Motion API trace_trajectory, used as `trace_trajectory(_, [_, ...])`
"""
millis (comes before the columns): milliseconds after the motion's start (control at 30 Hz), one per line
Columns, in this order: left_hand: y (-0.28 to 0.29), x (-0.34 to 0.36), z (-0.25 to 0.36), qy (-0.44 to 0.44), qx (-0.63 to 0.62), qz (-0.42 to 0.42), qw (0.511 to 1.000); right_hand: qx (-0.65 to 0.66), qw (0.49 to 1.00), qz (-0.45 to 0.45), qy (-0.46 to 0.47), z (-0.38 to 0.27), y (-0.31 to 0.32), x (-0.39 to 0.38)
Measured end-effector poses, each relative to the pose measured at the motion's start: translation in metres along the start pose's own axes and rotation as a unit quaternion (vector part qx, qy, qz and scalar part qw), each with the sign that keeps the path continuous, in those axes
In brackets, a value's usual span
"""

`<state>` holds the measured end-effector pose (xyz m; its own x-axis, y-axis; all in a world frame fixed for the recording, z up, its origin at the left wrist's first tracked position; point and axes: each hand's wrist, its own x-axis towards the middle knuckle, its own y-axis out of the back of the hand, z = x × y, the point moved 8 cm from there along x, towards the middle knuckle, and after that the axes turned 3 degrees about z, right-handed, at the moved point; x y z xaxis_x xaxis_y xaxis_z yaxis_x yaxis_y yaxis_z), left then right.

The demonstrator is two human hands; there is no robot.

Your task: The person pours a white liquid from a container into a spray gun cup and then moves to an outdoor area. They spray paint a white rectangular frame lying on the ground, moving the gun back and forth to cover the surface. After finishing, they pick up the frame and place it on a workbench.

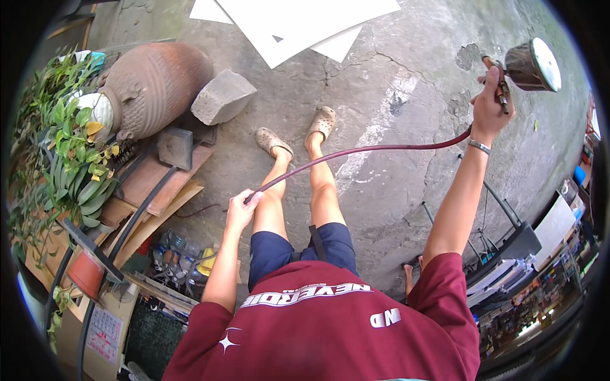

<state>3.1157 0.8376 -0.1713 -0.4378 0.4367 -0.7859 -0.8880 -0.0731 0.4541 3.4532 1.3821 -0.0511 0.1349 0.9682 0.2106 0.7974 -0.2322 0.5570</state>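
Raised at the far right, my right hand (490, 106) is closed around the handle of a paint spray gun (503, 89). A dirty metal cup (531, 67) with a pale round end is fixed to the gun. From below that hand a dark red air hose (381, 148) runs in a curve across my legs to the left. My left hand (241, 211) grips the hose in front of my left thigh. Beyond my feet, large white sheets (298, 28) overlap on the concrete floor, apart from both hands.
A big clay jar (159, 82) lies on its side at the left, with a concrete block (223, 97) beside it. Leafy plants (70, 152) and wooden boards (166, 178) fill the left edge. A black-topped stand (518, 244) is at the right, near another person's foot (408, 274).
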Motion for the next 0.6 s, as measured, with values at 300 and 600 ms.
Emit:
trace_trajectory(300, [0.027,0.004,-0.031,-0.001,0.049,0.034,0.998,0.033,0.985,-0.157,-0.056,0.006,-0.008,-0.081])
trace_trajectory(600, [0.035,0.003,0.011,-0.014,0.019,0.027,0.999,-0.009,0.995,-0.096,0.010,-0.002,-0.031,-0.025])
